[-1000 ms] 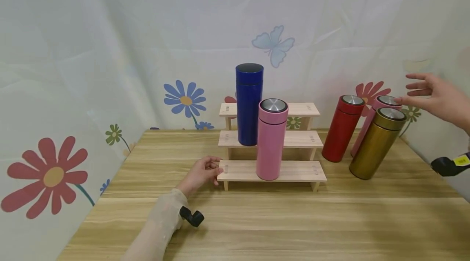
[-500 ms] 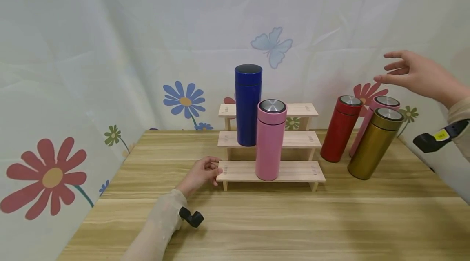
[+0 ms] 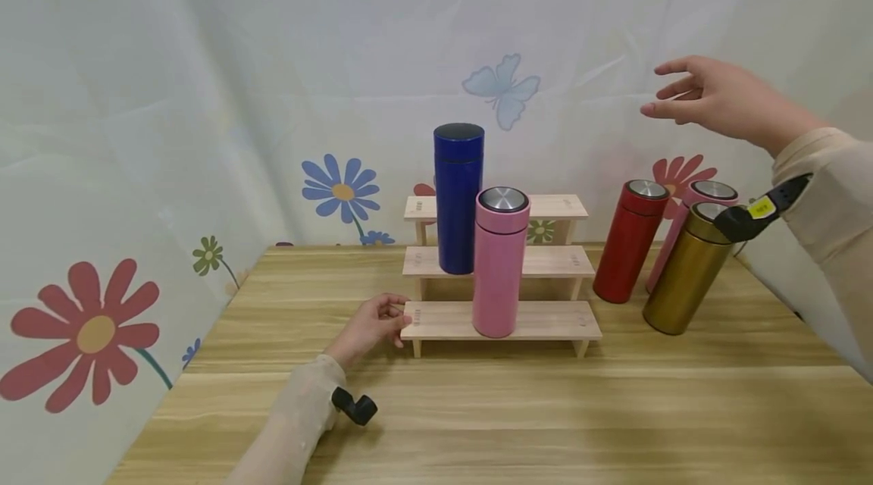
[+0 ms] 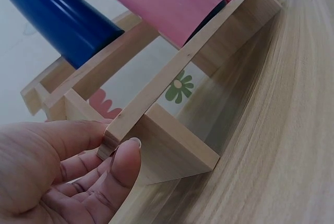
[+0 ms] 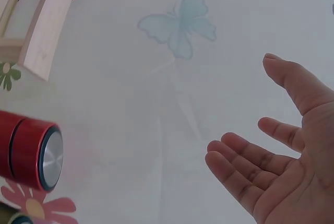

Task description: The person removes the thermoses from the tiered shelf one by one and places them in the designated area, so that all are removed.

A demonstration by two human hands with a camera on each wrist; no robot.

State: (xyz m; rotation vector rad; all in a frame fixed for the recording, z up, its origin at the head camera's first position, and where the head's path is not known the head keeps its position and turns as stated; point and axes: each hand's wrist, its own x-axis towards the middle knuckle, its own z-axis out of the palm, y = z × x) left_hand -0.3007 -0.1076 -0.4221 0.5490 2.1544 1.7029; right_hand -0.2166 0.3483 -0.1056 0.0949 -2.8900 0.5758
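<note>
My left hand [image 3: 370,327] pinches the left end of the lowest step of a three-step wooden stand [image 3: 436,318]. In the left wrist view, the thumb and index finger grip the step's corner [image 4: 122,122]. A blue thermos bottle [image 3: 458,204] stands upright on the middle step, and a pink thermos bottle [image 3: 498,273] with a silver-topped lid stands on the lowest step. My right hand [image 3: 733,102] is in the air at the upper right, holding nothing, fingers relaxed and spread. Below it are a red thermos bottle [image 3: 627,250] and a gold thermos bottle [image 3: 685,280].
Behind the gold bottle, partly hidden, is another pink thermos bottle [image 3: 664,258]. All three stand on the wood-grain table [image 3: 477,417] right of the stand. A white cloth backdrop [image 3: 368,30] printed with flowers and butterflies hangs behind and at the sides.
My right hand has moved left and up, away from the bottles at the right, staying relaxed with nothing in it. My left hand keeps its hold on the stand.
</note>
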